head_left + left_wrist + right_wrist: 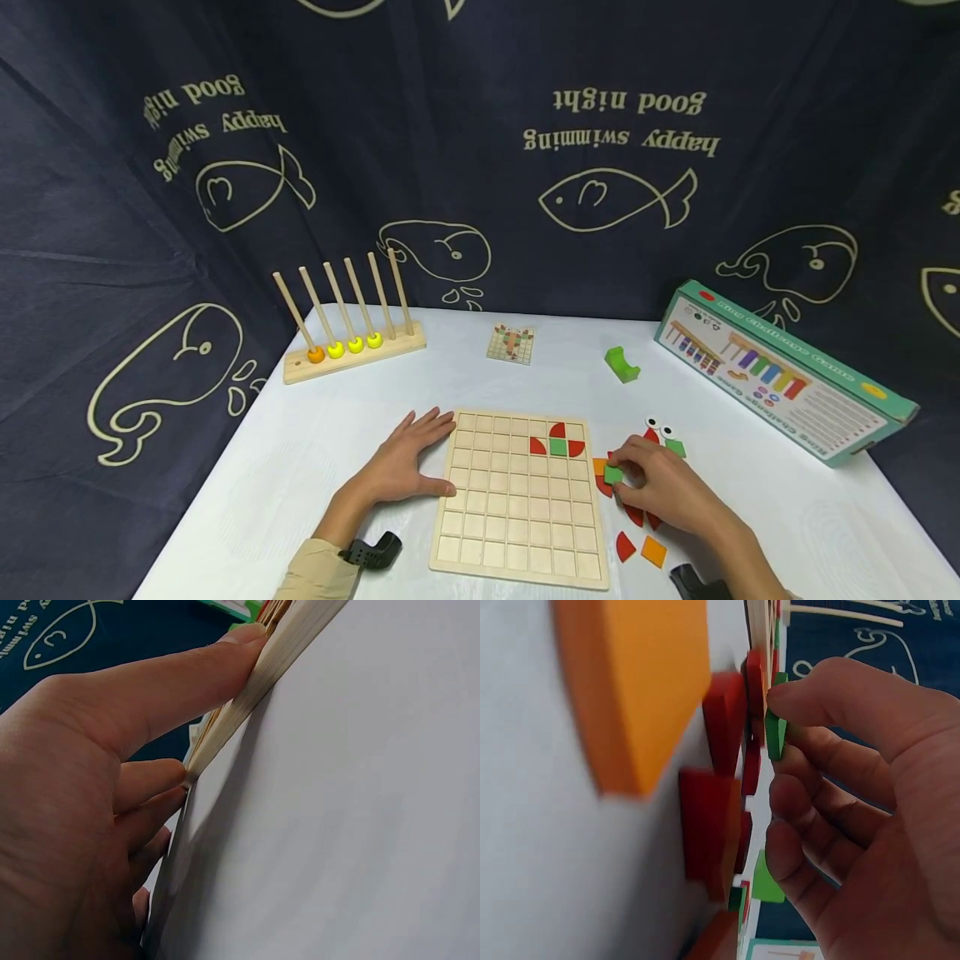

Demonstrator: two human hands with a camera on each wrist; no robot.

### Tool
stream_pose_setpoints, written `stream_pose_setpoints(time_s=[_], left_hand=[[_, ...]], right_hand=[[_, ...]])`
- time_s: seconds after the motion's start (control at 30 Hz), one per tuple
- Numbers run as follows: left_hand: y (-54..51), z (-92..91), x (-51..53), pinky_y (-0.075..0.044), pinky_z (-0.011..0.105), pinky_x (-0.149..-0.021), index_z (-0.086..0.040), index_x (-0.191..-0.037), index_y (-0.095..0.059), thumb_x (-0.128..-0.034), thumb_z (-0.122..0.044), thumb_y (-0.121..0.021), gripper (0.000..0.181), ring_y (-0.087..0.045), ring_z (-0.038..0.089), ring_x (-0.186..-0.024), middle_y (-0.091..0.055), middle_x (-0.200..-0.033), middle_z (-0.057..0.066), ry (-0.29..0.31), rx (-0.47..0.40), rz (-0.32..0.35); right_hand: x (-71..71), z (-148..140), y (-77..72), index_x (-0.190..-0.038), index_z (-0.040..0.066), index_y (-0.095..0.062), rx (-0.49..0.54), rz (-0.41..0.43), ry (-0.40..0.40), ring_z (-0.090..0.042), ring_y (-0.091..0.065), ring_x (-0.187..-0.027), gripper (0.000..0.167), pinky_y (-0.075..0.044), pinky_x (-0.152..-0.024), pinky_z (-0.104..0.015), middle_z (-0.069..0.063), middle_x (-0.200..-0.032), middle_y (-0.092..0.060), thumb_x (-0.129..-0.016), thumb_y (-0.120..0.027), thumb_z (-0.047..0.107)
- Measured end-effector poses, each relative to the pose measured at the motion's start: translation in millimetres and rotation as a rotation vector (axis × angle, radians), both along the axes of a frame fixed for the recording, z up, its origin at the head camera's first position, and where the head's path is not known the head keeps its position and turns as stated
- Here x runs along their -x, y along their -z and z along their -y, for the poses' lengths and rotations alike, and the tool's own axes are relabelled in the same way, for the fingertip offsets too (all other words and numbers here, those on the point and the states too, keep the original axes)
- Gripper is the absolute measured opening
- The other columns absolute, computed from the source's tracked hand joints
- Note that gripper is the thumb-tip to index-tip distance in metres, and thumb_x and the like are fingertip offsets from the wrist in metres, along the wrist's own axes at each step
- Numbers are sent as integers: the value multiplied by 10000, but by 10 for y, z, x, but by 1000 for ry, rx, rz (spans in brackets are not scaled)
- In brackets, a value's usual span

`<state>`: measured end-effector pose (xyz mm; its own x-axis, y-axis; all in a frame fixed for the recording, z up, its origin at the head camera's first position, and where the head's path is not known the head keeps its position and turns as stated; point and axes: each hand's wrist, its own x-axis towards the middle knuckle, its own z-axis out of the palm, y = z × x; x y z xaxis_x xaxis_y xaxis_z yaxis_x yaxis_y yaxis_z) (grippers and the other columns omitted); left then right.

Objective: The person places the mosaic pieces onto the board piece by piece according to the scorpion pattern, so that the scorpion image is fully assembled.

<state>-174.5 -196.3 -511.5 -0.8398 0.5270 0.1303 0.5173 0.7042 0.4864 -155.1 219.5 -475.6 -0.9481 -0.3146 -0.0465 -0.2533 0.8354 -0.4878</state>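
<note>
Between thumb and fingertips my right hand (660,486) pinches a green square tile (613,474), just off the right edge of a wooden grid board (517,578). The right wrist view shows that green tile (776,729) tilted in the pinch. On the board's upper right, another green square (558,447) has red quarter-circle tiles (557,430) above it and on both sides. My left hand (401,462) rests against the board's left edge, fingers extended and thumb (240,645) touching the rim. Under and beside the right hand lie several loose tiles, partly hidden, including an orange square (654,551) and a red quarter-circle (626,547).
Behind the board lies a small pattern card (512,343). A wooden peg stand (356,360) with orange and yellow beads is at the back left. A green curved block (622,365) and a game box (783,371) sit back right. Round eye pieces (659,427) lie past the right hand.
</note>
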Motion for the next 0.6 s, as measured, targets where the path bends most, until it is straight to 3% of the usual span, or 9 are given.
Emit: stream_pose_setpoints(time_s=[0.2, 0.4, 0.6], left_hand=[[6, 6, -3, -72, 481, -1163, -94, -1457, -429, -682, -667, -733, 1010, -209, 240, -1427, -341, -1527, 9, 6, -14, -13], [-2, -2, -6, -62, 467, -1166, -100, -1462, -423, -681, -674, -729, 1016, -198, 224, -1430, -338, -1527, 7, 8, -13, -1], [5, 3, -3, -76, 490, -1162, -92, -1457, -428, -681, -674, -729, 1017, -211, 244, -1426, -345, -1524, 23, 13, -15, -17]], right_hand=[[-16, 121, 17, -967, 267, -719, 22, -30, -26, -58, -492, -814, 217, -505, -758, -273, 181, -904, -548, -764, -796, 262], [-1, 219, 13, -947, 269, -716, 22, -95, -87, -44, -499, -808, 184, -501, -744, -265, 188, -916, -550, -779, -790, 261], [69, 356, -10, -977, 275, -728, -8, -118, -89, -51, -485, -805, 234, -494, -746, -290, 187, -933, -554, -760, -807, 312]])
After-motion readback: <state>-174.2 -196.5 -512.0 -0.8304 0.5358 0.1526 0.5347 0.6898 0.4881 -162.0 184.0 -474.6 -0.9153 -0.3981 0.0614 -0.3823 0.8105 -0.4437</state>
